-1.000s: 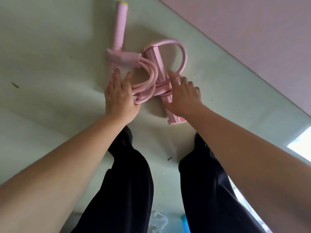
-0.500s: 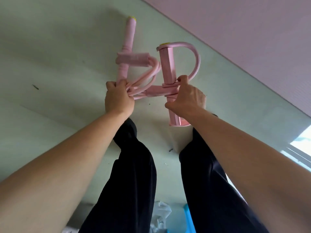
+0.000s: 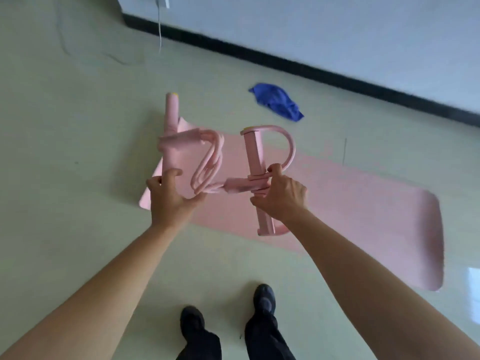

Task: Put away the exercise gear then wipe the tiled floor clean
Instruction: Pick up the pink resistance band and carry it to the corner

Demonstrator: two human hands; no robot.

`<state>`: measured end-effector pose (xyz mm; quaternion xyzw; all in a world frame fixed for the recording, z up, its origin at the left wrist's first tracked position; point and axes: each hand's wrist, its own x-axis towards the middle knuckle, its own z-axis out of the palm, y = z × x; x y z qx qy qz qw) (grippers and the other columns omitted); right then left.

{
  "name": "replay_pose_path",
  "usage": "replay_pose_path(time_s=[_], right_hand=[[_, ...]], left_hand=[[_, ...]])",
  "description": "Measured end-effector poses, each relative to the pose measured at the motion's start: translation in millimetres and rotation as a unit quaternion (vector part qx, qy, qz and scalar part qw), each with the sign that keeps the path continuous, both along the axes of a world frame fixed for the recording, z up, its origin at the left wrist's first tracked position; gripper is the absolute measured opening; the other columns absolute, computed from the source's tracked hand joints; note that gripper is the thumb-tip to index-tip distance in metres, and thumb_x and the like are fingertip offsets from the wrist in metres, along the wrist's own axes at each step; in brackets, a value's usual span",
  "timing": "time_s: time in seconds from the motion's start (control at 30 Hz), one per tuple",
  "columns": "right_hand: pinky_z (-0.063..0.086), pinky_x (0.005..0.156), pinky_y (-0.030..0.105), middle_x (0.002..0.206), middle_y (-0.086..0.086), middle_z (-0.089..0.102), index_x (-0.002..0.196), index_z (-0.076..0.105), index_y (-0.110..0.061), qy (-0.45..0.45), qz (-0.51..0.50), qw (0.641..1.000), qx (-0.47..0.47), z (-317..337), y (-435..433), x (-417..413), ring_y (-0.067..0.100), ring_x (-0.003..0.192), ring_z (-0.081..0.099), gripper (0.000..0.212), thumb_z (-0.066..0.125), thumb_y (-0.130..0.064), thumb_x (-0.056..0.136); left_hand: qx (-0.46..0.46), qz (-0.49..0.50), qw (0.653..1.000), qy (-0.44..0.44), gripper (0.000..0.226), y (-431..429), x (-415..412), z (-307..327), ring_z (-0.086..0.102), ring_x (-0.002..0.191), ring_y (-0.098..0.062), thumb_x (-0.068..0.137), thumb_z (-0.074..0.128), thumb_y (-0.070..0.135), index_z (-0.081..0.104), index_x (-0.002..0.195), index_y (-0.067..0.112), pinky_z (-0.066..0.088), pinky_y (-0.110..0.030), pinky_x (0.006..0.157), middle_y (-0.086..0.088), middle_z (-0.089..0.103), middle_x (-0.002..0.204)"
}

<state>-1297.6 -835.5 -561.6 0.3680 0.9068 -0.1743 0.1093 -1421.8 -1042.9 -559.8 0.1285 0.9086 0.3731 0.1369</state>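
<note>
One pink puller [image 3: 253, 152], one mat [image 3: 363, 216], one blue cloth [image 3: 278, 102] at one o'clock; left grip [image 3: 168, 201] and right grip [image 3: 280, 196] both clamp the puller.

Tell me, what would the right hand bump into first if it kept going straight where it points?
The right hand grips the pink exerciser, which would travel along. Beyond that, its line seems to slant down to the pink mat on the floor, probably first, though depth is unclear.
</note>
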Motion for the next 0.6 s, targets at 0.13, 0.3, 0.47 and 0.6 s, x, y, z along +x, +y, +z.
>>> replay_pose_path(time_s=[0.13, 0.3, 0.47, 0.6], right_hand=[[0.049, 0.07, 0.034, 0.085, -0.002, 0.063, 0.12, 0.034, -0.029, 0.094, -0.063, 0.993, 0.042, 153.9, 26.9, 22.1, 0.028, 0.081, 0.065, 0.064, 0.067, -0.053, 0.07], [0.041, 0.065, 0.03, 0.084, -0.005, 0.061, 0.125, 0.036, -0.03, 0.163, -0.113, 0.973, 0.115, 277.2, 21.6, 70.4, 0.023, 0.075, 0.06, 0.064, 0.068, -0.048, 0.073], [0.041, 0.065, 0.031, 0.084, -0.004, 0.063, 0.125, 0.038, -0.028, 0.182, -0.225, 0.943, 0.167, 326.7, 2.9, 149.3, 0.023, 0.073, 0.057, 0.066, 0.07, -0.047, 0.071], [0.039, 0.06, 0.03, 0.077, -0.008, 0.062, 0.123, 0.038, -0.031, 0.17, -0.304, 0.919, 0.185, 339.4, -14.9, 226.2, 0.022, 0.07, 0.058, 0.064, 0.069, -0.047, 0.069]], left_hand=[[0.071, -0.011, 0.996, 0.048, 0.071, 35.3, -4.5, 164.6, 0.045, 0.111, -0.023, 0.063, 0.089, 0.035, 0.051, 0.122, 0.023, 0.047, -0.031, 0.093, -0.007, 0.033, 0.12], [0.119, -0.146, 0.972, 0.142, 0.085, 50.4, 23.1, 272.6, 0.035, 0.118, -0.028, 0.061, 0.09, 0.013, 0.043, 0.132, 0.012, 0.039, -0.027, 0.089, -0.012, 0.027, 0.124], [0.178, -0.25, 0.924, 0.23, 0.053, 59.7, 56.8, 305.5, 0.048, 0.106, -0.035, 0.082, 0.066, -0.007, 0.049, 0.129, 0.009, 0.049, -0.04, 0.084, -0.016, 0.034, 0.119], [0.231, -0.288, 0.902, 0.226, 0.03, 73.7, 107.2, 326.0, 0.052, 0.086, -0.022, 0.097, 0.049, 0.002, 0.054, 0.124, 0.015, 0.045, -0.031, 0.079, -0.003, 0.034, 0.114]])
